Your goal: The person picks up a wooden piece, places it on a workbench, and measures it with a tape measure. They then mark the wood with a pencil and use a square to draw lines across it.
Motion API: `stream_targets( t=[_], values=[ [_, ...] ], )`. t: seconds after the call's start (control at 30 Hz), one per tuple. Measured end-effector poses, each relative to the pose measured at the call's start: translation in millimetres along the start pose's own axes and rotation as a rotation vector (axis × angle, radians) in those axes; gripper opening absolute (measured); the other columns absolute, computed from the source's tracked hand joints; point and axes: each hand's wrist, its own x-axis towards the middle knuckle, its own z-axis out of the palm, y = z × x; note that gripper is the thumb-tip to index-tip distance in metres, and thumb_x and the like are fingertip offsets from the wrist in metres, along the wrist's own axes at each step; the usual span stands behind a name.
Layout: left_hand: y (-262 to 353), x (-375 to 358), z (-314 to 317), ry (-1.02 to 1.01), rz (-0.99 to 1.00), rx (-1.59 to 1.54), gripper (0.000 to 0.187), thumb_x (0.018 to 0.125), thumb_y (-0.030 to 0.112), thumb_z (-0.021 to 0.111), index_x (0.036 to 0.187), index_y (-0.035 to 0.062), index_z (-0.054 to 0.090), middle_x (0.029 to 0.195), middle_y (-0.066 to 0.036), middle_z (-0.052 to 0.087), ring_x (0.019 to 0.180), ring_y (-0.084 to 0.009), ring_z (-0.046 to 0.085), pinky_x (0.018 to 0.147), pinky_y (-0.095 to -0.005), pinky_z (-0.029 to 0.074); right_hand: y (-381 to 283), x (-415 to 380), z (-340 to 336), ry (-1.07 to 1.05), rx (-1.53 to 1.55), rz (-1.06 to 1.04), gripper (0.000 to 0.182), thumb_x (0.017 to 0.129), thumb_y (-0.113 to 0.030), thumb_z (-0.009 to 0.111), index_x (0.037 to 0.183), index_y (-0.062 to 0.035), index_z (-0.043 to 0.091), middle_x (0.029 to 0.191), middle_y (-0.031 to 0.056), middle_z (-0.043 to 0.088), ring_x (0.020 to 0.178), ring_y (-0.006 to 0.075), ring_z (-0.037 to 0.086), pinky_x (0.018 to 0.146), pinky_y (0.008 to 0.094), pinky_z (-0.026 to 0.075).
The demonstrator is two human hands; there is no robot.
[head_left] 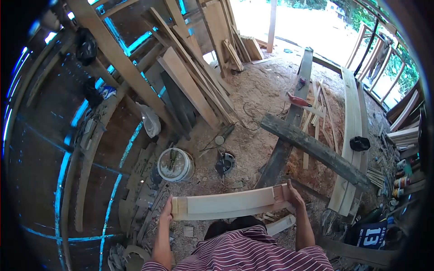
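I hold a short pale wooden board [230,202] level across my waist, one hand at each end. A narrower end section, like a tenon, shows at both ends of the board. My left hand [167,209] is closed on the left end, and my right hand [295,198] grips the right end with its thumb along the top. Some of the fingers are hidden behind the wood. Below the board, near my right forearm, a loose pale offcut [281,225] lies on the ground.
Ahead stand a white bucket [186,168] and a dark power tool [224,162]. Two dark beams [316,150] cross at the right, with a red-handled saw [300,101] on one. Planks [187,86] lean at the back left. Long boards [350,122] lie at the right, bearing a black bag [360,143].
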Motion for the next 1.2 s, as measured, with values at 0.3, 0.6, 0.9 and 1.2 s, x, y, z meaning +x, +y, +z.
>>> stream_targets(
  t=[0.3, 0.6, 0.9, 1.2],
  values=[
    [58, 60, 41, -0.116, 0.001, 0.045, 0.06, 0.089, 0.062, 0.04, 0.102, 0.0077, 0.063, 0.098, -0.008, 0.064, 0.089, -0.0203, 0.061, 0.08, -0.0368, 0.047, -50, 19, -11, -0.046, 0.011, -0.057, 0.062, 0.088, -0.056, 0.053, 0.124, -0.0058, 0.052, 0.115, 0.0077, 0.058, 0.099, 0.0194, 0.059, 0.082, 0.0347, 0.048],
    [156, 161, 58, -0.346, 0.111, 0.178, 0.061, 0.087, 0.06, 0.049, 0.108, 0.0037, 0.059, 0.103, -0.008, 0.063, 0.096, -0.0171, 0.059, 0.08, -0.033, 0.048, -145, 43, 43, 0.035, -0.025, -0.152, 0.054, 0.084, -0.045, 0.065, 0.119, -0.0059, 0.055, 0.109, 0.0076, 0.06, 0.098, 0.0191, 0.059, 0.079, 0.0348, 0.049],
    [274, 214, 89, -0.347, 0.178, 0.158, 0.056, 0.081, 0.049, 0.066, 0.111, 0.0021, 0.061, 0.104, -0.009, 0.064, 0.091, -0.0171, 0.062, 0.078, -0.033, 0.048, -207, 98, 77, 0.139, 0.047, -0.287, 0.056, 0.082, -0.042, 0.067, 0.12, -0.0032, 0.053, 0.107, 0.009, 0.059, 0.093, 0.0203, 0.061, 0.073, 0.0355, 0.053],
    [313, 291, 134, -0.24, 0.156, 0.252, 0.058, 0.08, 0.045, 0.067, 0.113, -0.0014, 0.06, 0.106, -0.011, 0.064, 0.09, -0.021, 0.063, 0.078, -0.0335, 0.049, -220, 142, 75, 0.22, 0.099, -0.161, 0.055, 0.082, -0.04, 0.068, 0.121, -0.0033, 0.053, 0.109, 0.0102, 0.06, 0.093, 0.021, 0.061, 0.075, 0.0348, 0.053]
  ],
)
